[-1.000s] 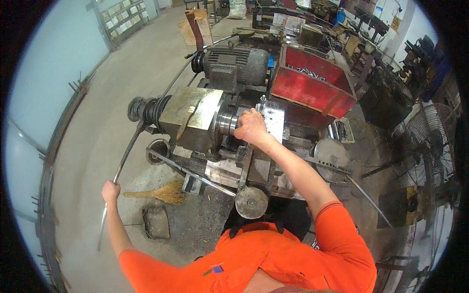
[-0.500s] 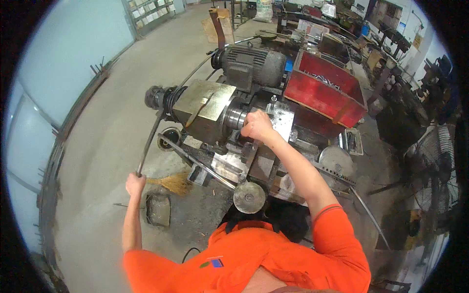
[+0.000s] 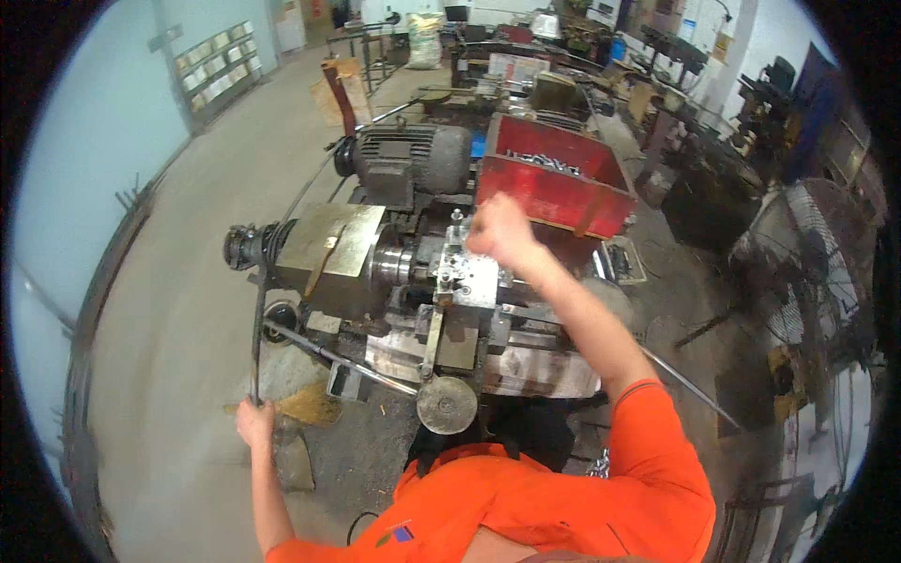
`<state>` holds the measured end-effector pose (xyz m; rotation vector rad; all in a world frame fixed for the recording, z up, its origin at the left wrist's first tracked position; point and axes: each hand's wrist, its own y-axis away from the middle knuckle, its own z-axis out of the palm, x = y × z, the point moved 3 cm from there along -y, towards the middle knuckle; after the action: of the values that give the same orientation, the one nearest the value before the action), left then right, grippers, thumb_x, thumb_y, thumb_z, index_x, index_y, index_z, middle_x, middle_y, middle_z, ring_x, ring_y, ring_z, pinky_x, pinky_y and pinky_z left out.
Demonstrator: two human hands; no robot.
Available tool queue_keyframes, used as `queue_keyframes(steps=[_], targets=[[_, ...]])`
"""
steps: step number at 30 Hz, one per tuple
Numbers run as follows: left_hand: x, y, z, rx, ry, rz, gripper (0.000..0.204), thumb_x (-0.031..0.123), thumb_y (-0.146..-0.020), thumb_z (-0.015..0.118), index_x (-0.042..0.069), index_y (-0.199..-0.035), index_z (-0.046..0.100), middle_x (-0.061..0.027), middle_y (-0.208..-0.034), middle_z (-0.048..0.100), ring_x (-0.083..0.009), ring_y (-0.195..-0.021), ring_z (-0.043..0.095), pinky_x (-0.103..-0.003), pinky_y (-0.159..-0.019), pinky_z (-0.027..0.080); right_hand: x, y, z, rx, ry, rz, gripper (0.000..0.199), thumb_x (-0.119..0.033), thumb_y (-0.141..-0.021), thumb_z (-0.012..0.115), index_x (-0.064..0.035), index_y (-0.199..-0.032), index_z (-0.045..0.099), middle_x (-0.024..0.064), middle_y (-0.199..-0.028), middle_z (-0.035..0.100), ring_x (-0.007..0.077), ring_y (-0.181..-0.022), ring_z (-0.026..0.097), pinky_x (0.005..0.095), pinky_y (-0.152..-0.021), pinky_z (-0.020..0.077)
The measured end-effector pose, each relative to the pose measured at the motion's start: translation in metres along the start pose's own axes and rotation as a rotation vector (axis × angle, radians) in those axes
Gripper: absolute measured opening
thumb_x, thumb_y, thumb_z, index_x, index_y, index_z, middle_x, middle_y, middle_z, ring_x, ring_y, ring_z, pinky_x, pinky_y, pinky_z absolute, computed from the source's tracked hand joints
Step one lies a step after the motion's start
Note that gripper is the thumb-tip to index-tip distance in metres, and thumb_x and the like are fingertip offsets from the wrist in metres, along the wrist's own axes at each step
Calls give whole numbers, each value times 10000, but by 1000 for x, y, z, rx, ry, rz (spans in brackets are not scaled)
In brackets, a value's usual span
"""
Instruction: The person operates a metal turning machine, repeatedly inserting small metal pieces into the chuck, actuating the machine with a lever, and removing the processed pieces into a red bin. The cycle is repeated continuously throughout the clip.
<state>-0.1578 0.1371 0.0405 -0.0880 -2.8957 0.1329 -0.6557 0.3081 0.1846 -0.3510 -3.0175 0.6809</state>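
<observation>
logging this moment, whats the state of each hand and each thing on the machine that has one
left hand: closed around the long metal bar, low at the person's left
right hand: blurred, raised over the tool block, grip cannot be told
long metal bar: fed into the spindle end, other end held
tool block: sits next to the chuck
red bin: open, holds small metal parts
handwheel: untouched

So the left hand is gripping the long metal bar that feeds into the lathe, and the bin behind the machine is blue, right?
Not quite: the bin behind the lathe is red, not blue, as the head view shows. The left hand does grip the long metal bar.
</observation>
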Motion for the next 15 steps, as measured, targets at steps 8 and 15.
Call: queue_keyframes(steps=[8,15], targets=[[99,1,-15,130,-26,639,384,246,-765,657,20,-1065,578,-148,-846,663,-321,-785,643,-399,-662,501,17,57,-55,428,-154,6,488,-109,-543,638,-82,-1030,614,206,-1214,507,385,-1032,527,442,-875,456],[218,44,42,-331,268,1008,308,196,-814,621,17,-1064,610,-171,-829,660,-295,-758,648,-350,-665,486,-21,253,41,203,-718,479,377,-181,-566,613,-37,-912,659,145,-1052,610,331,-951,585,386,-827,471]])
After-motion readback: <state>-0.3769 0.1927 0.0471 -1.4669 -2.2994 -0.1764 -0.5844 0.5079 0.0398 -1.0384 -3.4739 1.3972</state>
